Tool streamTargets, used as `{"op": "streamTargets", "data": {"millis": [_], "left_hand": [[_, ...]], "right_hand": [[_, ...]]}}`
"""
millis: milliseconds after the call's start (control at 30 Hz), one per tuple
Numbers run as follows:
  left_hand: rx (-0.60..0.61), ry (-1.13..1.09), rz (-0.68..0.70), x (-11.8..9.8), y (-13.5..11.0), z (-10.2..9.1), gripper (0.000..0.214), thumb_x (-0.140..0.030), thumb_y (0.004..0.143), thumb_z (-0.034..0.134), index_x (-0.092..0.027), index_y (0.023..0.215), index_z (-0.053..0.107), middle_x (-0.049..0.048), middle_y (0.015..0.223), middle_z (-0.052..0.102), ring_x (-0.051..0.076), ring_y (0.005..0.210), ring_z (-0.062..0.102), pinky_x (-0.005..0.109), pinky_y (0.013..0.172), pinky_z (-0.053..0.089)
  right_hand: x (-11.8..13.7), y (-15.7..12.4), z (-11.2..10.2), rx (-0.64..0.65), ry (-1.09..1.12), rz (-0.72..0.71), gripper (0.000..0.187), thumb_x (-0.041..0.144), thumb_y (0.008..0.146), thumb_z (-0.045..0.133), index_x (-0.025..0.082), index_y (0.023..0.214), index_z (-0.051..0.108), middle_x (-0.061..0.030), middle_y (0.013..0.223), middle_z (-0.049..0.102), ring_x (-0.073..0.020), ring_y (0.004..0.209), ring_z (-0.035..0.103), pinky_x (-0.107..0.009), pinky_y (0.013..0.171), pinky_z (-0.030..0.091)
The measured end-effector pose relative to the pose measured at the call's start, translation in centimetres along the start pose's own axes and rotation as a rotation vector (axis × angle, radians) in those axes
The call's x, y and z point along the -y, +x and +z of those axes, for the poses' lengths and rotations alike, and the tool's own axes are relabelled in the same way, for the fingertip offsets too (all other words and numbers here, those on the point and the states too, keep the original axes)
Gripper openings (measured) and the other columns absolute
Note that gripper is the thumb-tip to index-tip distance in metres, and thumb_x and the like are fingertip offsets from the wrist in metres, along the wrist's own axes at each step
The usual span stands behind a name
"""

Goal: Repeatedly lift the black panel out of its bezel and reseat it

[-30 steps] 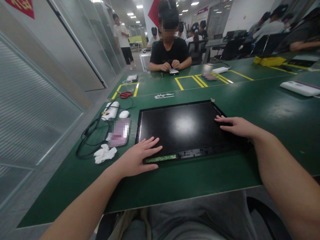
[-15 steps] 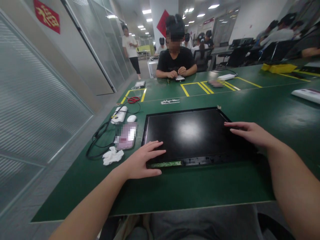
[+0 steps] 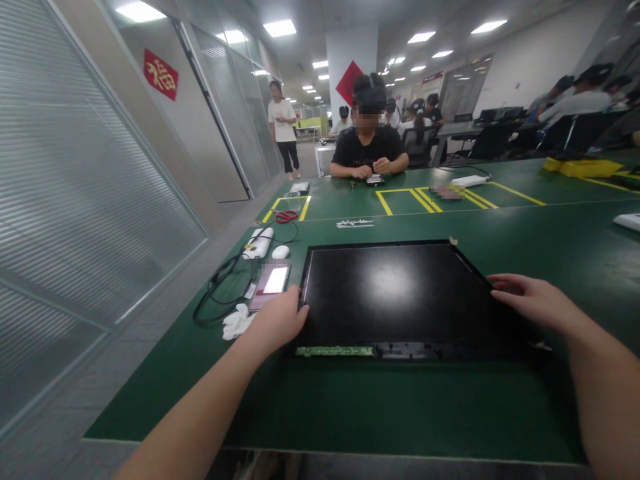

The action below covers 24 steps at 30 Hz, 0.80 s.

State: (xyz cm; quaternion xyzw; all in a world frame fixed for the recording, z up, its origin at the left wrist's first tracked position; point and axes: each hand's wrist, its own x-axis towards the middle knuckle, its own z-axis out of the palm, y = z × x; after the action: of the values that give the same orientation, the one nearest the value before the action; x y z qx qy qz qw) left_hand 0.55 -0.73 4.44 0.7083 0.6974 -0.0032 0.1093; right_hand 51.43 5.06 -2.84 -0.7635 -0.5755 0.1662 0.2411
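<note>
I see a black panel (image 3: 400, 293), green circuit strip (image 3: 335, 351). My table (image 3: 425, 407) is dark green with yellow tape outlines (image 3: 384, 203); scissors (image 3: 287, 217) red-handled.

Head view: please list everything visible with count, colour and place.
Table: count unclear, green, foreground
Screen panel: 1, black, on table
Circuit strip: 1, green, panel's near edge
Phone: 1, pinkish, left of panel
Crumpled tissue: 1, white, beside phone
Rounded objects: 2, white, beyond phone
Cable: count unclear, black, beside phone
Scissors: 1, red, table's left
Strips: several, white, beyond panel
Tape lines: several, yellow, tabletop
Other items: several, mixed, tabletop
People: several, varied clothing, background
Chairs: several, black, background
Signs: 2, red, background
Ceiling lights: several, white, overhead
Left hand: 1, bare, panel's left edge
Right hand: 1, bare, panel's right edge
</note>
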Motion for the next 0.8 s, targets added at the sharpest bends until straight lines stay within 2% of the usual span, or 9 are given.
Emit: {"op": "streamTargets", "data": {"millis": [133,200,367,567,633,733,800], "left_hand": [[0.008,0.027,-0.137,-1.1,0.6,0.5,0.033,-0.023,0.103,0.047,-0.004,0.127,0.058,0.0316,0.113,0.076,0.039,0.106,0.077,0.043,0.086,0.055],[0.006,0.018,-0.143,-1.0,0.9,1.1,0.027,-0.02,0.103,0.044,-0.006,0.118,0.062,0.0322,0.113,0.076,0.039,0.11,0.077,0.043,0.088,0.055],[-0.028,-0.014,-0.111,0.3,1.1,2.5,0.025,-0.015,0.101,0.043,-0.01,0.116,0.062,0.0298,0.111,0.077,0.037,0.107,0.078,0.043,0.088,0.056],[-0.097,-0.094,-0.092,1.1,0.8,2.2,0.021,-0.017,0.104,0.039,-0.017,0.103,0.06,0.0237,0.102,0.078,0.036,0.099,0.077,0.042,0.082,0.054],[-0.176,-0.239,-0.082,1.4,1.0,2.1,0.016,-0.017,0.103,0.043,-0.021,0.095,0.056,0.0181,0.094,0.077,0.033,0.095,0.076,0.039,0.079,0.053],[-0.245,-0.758,-0.079,1.7,1.3,2.2,0.003,-0.023,0.096,0.056,-0.024,0.096,0.053,0.0044,0.076,0.071,0.026,0.075,0.074,0.032,0.066,0.052],[-0.218,-1.182,-0.122,1.4,1.2,2.2,0.022,-0.033,0.089,0.068,-0.025,0.103,0.053,-0.0027,0.07,0.067,0.021,0.06,0.069,0.028,0.056,0.05]], "right_hand": [[-0.4,0.4,0.3,0.02,0.007,0.024,0.041,0.052,0.06,0.066,0.034,0.097,0.072,-0.009,0.092,0.08,-0.0379,0.091,0.077,-0.052,0.084,0.059],[-0.5,0.5,0.5,0.028,-0.005,0.023,0.043,0.053,0.06,0.065,0.034,0.098,0.07,-0.0104,0.093,0.079,-0.0389,0.091,0.076,-0.053,0.086,0.059],[-0.3,0.6,1.6,0.023,-0.071,-0.048,0.041,0.055,0.062,0.062,0.034,0.096,0.065,-0.0173,0.1,0.076,-0.0436,0.103,0.075,-0.057,0.092,0.059],[-1.2,1.4,2.5,0.002,-0.147,-0.09,0.036,0.055,0.065,0.058,0.034,0.094,0.063,-0.0194,0.114,0.076,-0.0441,0.112,0.073,-0.06,0.1,0.059],[-1.4,1.5,2.5,0.01,-0.152,-0.095,0.037,0.055,0.067,0.057,0.032,0.095,0.063,-0.0216,0.117,0.075,-0.0437,0.113,0.072,-0.059,0.101,0.058],[-1.2,1.4,2.3,0.006,-0.169,-0.086,0.037,0.054,0.07,0.056,0.029,0.096,0.064,-0.0239,0.118,0.073,-0.0437,0.112,0.072,-0.058,0.101,0.058],[-0.9,1.2,2.2,-0.002,-0.18,-0.075,0.037,0.053,0.072,0.057,0.028,0.098,0.065,-0.0232,0.119,0.073,-0.0433,0.112,0.072,-0.057,0.1,0.058]]}}
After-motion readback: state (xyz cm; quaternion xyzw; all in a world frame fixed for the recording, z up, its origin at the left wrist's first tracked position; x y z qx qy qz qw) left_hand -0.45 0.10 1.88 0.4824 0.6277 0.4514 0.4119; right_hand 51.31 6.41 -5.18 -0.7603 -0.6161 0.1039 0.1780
